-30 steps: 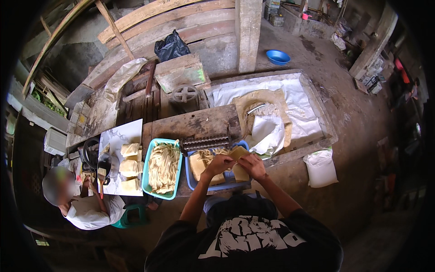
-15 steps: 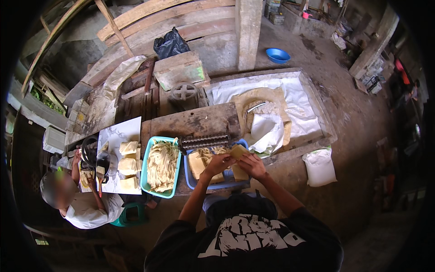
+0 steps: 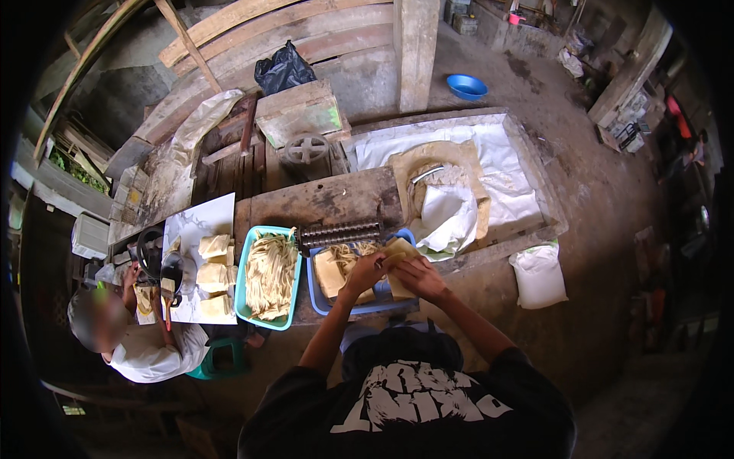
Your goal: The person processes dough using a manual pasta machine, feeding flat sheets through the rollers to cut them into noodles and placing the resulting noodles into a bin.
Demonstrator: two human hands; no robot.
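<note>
Holding a tan dough sheet (image 3: 399, 252) between both grips, we pinch its near edge with our left hand (image 3: 365, 271) and right hand (image 3: 419, 277). Beneath them sits the blue tray (image 3: 321, 300); the ridged roller (image 3: 340, 232) lies just beyond on the bench (image 3: 321, 203).

wooden bench (image 3: 329, 200) | teal tray (image 3: 246, 269) | blue tray (image 3: 317, 294) | ridged roller (image 3: 340, 232)

A blue bowl (image 3: 467, 86) is sitting on the dirt floor beyond the counter (image 3: 321, 200), and a black plastic bag (image 3: 283, 70) is slumping against the timber wall. A white sack (image 3: 538, 275) is resting on the ground, while another person (image 3: 141, 336) is sitting by a white board (image 3: 200, 226) of pale yellow blocks (image 3: 215, 274).
</note>
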